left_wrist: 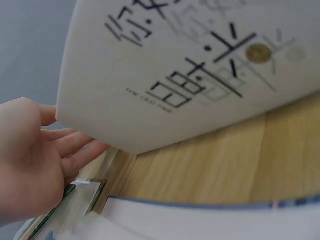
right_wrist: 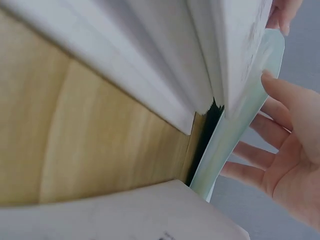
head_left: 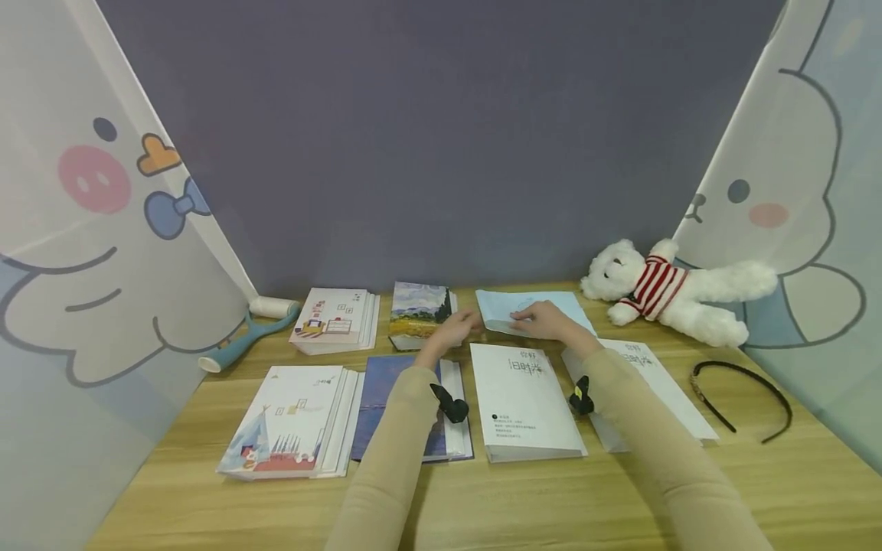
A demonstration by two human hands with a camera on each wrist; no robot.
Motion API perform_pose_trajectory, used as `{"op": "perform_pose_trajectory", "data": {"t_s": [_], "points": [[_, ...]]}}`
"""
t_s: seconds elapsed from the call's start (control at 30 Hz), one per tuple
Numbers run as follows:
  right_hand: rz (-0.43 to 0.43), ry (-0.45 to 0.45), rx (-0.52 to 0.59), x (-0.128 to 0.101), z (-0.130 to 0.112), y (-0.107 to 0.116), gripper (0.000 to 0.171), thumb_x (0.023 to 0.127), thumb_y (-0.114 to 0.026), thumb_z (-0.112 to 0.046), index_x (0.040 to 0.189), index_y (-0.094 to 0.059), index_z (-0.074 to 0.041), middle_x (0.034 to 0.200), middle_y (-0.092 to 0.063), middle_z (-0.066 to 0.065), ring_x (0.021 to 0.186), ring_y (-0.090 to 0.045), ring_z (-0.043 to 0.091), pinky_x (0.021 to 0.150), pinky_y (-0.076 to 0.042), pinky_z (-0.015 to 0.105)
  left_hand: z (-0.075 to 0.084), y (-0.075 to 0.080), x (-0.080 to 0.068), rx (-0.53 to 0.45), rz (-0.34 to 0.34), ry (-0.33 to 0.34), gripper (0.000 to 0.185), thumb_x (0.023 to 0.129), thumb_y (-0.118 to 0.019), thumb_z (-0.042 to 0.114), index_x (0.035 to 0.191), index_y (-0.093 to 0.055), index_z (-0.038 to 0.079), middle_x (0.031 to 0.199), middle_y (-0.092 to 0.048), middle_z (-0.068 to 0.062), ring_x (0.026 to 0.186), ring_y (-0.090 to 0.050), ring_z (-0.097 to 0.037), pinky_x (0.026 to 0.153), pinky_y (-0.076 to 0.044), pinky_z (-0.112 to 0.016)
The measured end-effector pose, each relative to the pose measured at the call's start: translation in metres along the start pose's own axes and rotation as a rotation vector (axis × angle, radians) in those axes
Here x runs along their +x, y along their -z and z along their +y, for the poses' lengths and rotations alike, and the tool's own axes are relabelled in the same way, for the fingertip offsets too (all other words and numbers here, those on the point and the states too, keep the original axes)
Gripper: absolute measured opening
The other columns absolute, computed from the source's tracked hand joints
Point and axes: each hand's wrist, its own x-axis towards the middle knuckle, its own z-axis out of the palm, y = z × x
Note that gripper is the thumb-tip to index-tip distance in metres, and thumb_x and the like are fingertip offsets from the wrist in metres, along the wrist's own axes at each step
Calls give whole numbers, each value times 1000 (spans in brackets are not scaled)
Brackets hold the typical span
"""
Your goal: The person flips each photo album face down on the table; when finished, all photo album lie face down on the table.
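Note:
A light blue book (head_left: 503,306) lies flat at the back middle of the wooden table (head_left: 551,505). My right hand (head_left: 547,321) rests on top of it with its fingers spread; in the right wrist view these fingers (right_wrist: 290,150) lie against the pale book cover (right_wrist: 235,135). My left hand (head_left: 456,327) touches the book's left edge, its fingers (left_wrist: 75,150) fairly straight. A white book with black characters (head_left: 524,398) lies just in front of both hands and fills the left wrist view (left_wrist: 190,65).
A landscape-cover book (head_left: 419,310), a dark blue book (head_left: 386,390), two white stacks (head_left: 338,317) (head_left: 289,421) and another white book (head_left: 661,383) lie around. A teddy bear (head_left: 661,287), a black headband (head_left: 744,398) and a lint roller (head_left: 248,333) sit near the edges.

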Motion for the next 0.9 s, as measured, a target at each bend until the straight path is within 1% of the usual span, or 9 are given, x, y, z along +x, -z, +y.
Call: {"op": "perform_pose_trajectory", "data": {"t_s": [0.17, 0.23, 0.33, 0.4, 0.47, 0.53, 0.67, 0.8, 0.9], "points": [[-48, 1, 72, -2, -1, 0, 40, 94, -58, -29, 123, -62, -3, 124, -59, 22, 47, -26, 12, 57, -38, 28, 0, -1, -1, -40, 49, -7, 49, 104, -30, 30, 146, -31, 5, 135, -51, -16, 125, -50, -31, 109, -32, -49], [-34, 2, 65, -3, -2, 0, 40, 93, -59, -28, 122, -62, -2, 123, -60, 23, 49, -37, 17, 59, -43, 32, 1, -2, -1, -51, 57, -10, 50, 104, -31, 29, 147, -27, 4, 133, -54, -15, 124, -51, -31, 111, -30, -49], [-10, -5, 44, -3, -4, -1, 43, 90, -63, -29, 122, -62, 0, 124, -59, 23, 79, -60, 30, 78, -51, 41, 5, -2, -1, -78, 60, -25, 52, 104, -31, 30, 148, -24, 2, 131, -57, -15, 122, -53, -30, 112, -28, -48], [2, -4, 24, -1, -7, -2, 50, 87, -66, -31, 123, -60, 3, 126, -57, 24, 107, -57, 37, 92, -47, 47, 8, -1, -1, -109, 67, -36, 53, 103, -32, 31, 147, -27, 2, 129, -58, -15, 121, -54, -31, 112, -28, -48], [2, -16, 9, 2, -11, -4, 59, 84, -69, -37, 125, -57, 5, 127, -55, 24, 116, -52, 39, 97, -44, 49, 10, -1, -3, -138, 73, -40, 53, 103, -32, 33, 146, -29, 3, 129, -58, -15, 122, -53, -31, 112, -28, -48], [3, -37, -19, 5, -15, -6, 67, 81, -71, -42, 125, -55, 6, 126, -55, 24, 115, -52, 38, 96, -45, 48, 11, -1, -5, -167, 73, -42, 53, 103, -33, 36, 146, -31, 4, 128, -58, -16, 122, -52, -33, 112, -28, -49], [19, -99, -105, 9, -25, -8, 71, 76, -73, -50, 118, -57, 4, 115, -60, 20, 97, -59, 29, 81, -51, 42, 17, -1, -11, -209, 46, -37, 58, 102, -32, 43, 147, -29, 6, 130, -57, -17, 126, -48, -35, 112, -23, -55], [42, -91, -156, 9, -31, -4, 63, 76, -74, -47, 109, -58, 4, 101, -65, 18, 79, -60, 23, 69, -52, 37, 19, -2, -12, -213, 35, -18, 60, 100, -26, 52, 145, -36, 13, 131, -57, -11, 128, -48, -29, 111, -18, -61], [37, -76, -114, 9, -34, 0, 51, 81, -70, -38, 106, -57, 5, 94, -65, 17, 70, -57, 21, 62, -48, 32, 16, -4, -10, -194, 36, -19, 61, 99, -22, 56, 140, -45, 17, 134, -55, -6, 129, -47, -25, 111, -20, -60]]}}
